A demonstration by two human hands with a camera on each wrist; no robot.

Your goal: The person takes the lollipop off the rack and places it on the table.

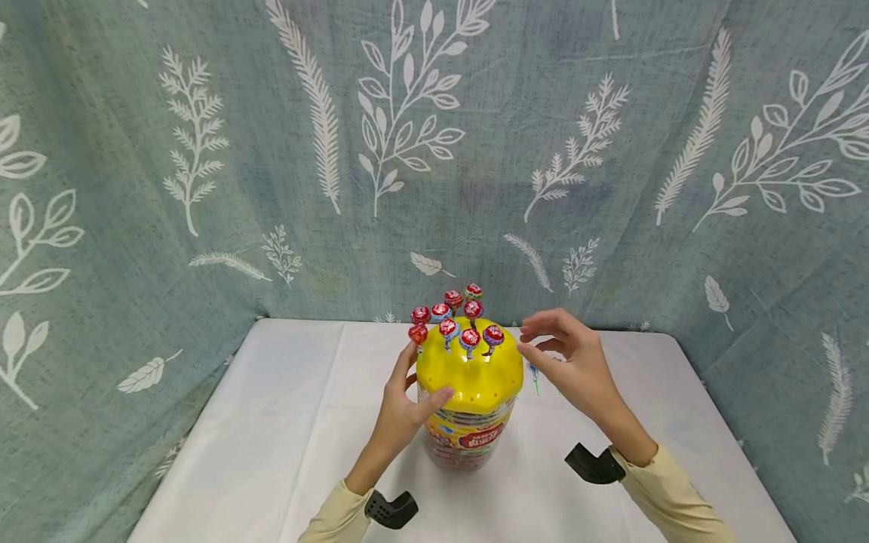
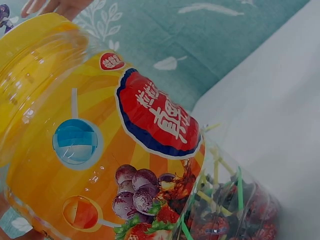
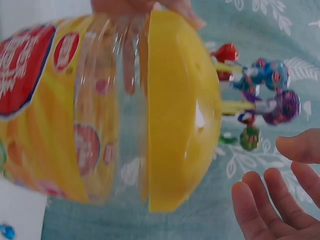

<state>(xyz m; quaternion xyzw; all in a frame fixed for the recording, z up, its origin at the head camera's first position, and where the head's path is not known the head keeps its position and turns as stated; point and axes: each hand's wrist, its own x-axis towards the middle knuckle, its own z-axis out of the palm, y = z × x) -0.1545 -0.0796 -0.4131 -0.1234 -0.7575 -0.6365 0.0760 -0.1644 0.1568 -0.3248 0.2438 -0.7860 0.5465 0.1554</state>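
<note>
Yellow jar lid [image 1: 471, 385] needs steadying: left hand [image 1: 400, 406] grips it; right hand [image 1: 575, 360], loose and empty, mustn't bump the lollipops [image 1: 448, 329].

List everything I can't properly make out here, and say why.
- Head view: wrapper lettering on the standing lollipops, too small to read.
- Head view: the upper end of the green-stemmed thing, partly hidden by the right hand.
- Right wrist view: lettering on the jar label, blurred.
- Right wrist view: most of the left hand, cut off by the top edge.
</note>
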